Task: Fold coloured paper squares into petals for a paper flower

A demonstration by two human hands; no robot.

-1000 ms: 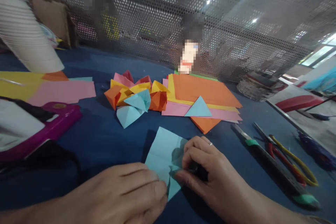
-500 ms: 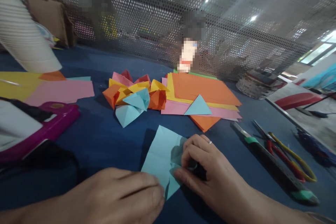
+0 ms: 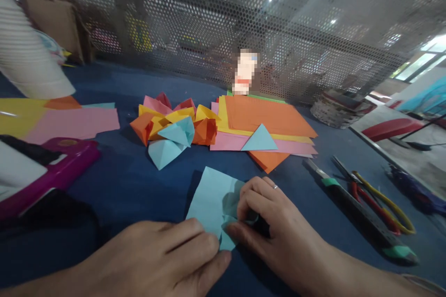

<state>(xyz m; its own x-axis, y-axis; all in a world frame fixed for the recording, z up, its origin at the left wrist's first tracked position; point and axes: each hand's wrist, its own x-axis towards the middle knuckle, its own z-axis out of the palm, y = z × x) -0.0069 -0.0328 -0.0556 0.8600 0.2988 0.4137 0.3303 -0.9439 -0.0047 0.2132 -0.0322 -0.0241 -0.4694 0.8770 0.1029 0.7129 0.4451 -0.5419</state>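
Observation:
A light blue sheet of paper (image 3: pixel 214 195) with creases lies on the dark blue table, partly covered by both hands. My right hand (image 3: pixel 265 218), a ring on one finger, pinches the sheet's right side between thumb and curled fingers. At the lower left edge, my left hand (image 3: pixel 170 255) is closed over the paper, its fingers pressed together; the fingertips are partly hidden. Beyond the sheet sit several folded paper pieces (image 3: pixel 177 123) in pink, yellow, orange and light blue. A light blue folded triangle (image 3: pixel 260 139) rests on the paper stack.
A stack of coloured paper (image 3: pixel 268 116) stands behind. To the right lie a green-and-black cutter (image 3: pixel 362 213) and red-and-yellow pliers (image 3: pixel 379 204). On the left are a purple tool (image 3: pixel 75 162), white paper cups (image 3: pixel 31 51) and loose sheets (image 3: pixel 80 123). A perforated metal panel (image 3: pixel 195 37) closes the back.
My left hand has shifted right along the sheet's lower edge, covering more of its bottom corner. My right hand keeps its pinch. The whole view has moved slightly.

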